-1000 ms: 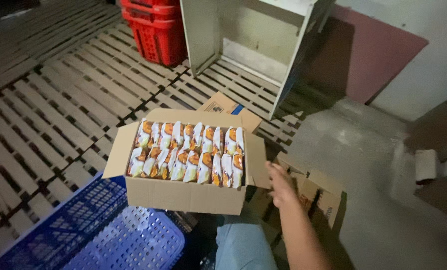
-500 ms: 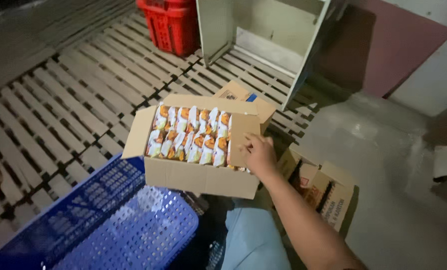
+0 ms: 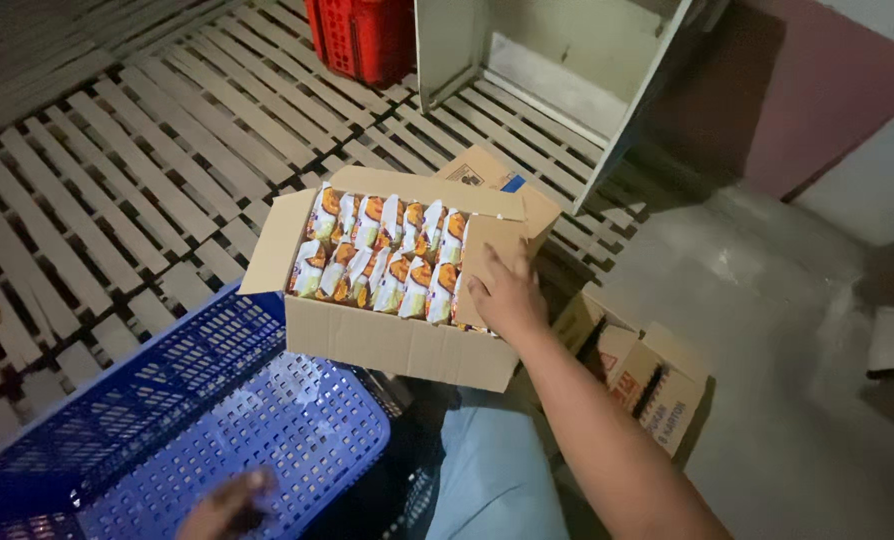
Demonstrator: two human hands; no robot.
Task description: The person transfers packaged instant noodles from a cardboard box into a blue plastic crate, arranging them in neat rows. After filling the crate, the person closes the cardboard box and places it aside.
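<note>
Slatted wooden pallets (image 3: 137,190) covered the floor from nine o'clock round to twelve, pale and worn, and gave way at three o'clock to bare grey concrete (image 3: 797,340). At twelve o'clock we saw a red crate (image 3: 362,35) cut off by the top edge, and just beside it, toward one o'clock, an open pale cabinet (image 3: 557,70) whose upper part also ran out of view. A dark reddish wall panel (image 3: 827,90) stood behind it.

At the centre sat our open cardboard box (image 3: 397,340), flaps out, packed with upright rows of snack packets (image 3: 382,260) (orange and white, the printing too small to make out). Our right hand (image 3: 507,295) lay flat with fingers spread on the box's folded-in flap at its three o'clock side, pressing on it rather than gripping; it hid the last packets in that corner.

Our left hand (image 3: 229,505) was blurred and half cut off at six o'clock, resting on the blue plastic basket (image 3: 197,420); we could not tell whether it was closed or open. The basket touched the box's seven o'clock corner.

Two more cartons were partly hidden: one (image 3: 487,172) behind the box at one o'clock, another (image 3: 647,375) at four o'clock beyond our forearm.
</note>
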